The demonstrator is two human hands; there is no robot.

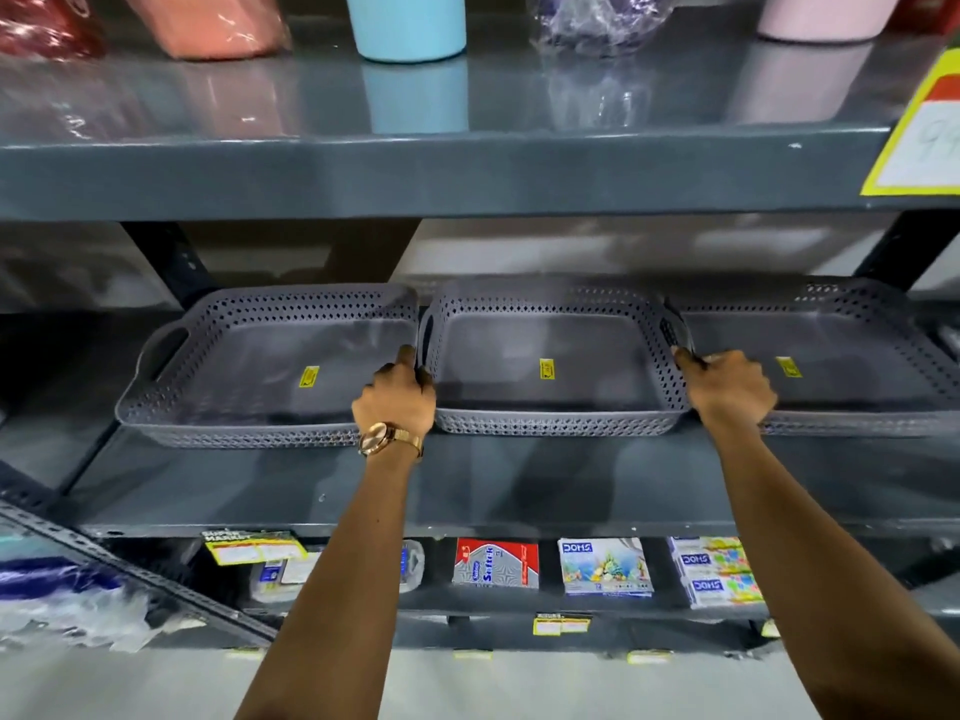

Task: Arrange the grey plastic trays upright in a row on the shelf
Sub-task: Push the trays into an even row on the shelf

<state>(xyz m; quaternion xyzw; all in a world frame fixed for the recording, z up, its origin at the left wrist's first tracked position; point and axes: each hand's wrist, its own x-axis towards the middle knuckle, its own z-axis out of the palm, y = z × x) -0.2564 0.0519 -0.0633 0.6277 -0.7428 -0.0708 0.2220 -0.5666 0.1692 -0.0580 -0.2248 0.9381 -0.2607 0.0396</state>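
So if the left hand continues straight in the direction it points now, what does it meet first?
Probably only more of the middle tray: the left hand already grips its left handle; beyond looks like the shelf's back, depth unclear.

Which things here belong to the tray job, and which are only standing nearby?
Belong to the job:
left tray
middle tray
right tray
shelf
left hand and right hand, both gripping the middle tray's ends

Only nearby:
blue cup
pink cup
paper packs below
watch
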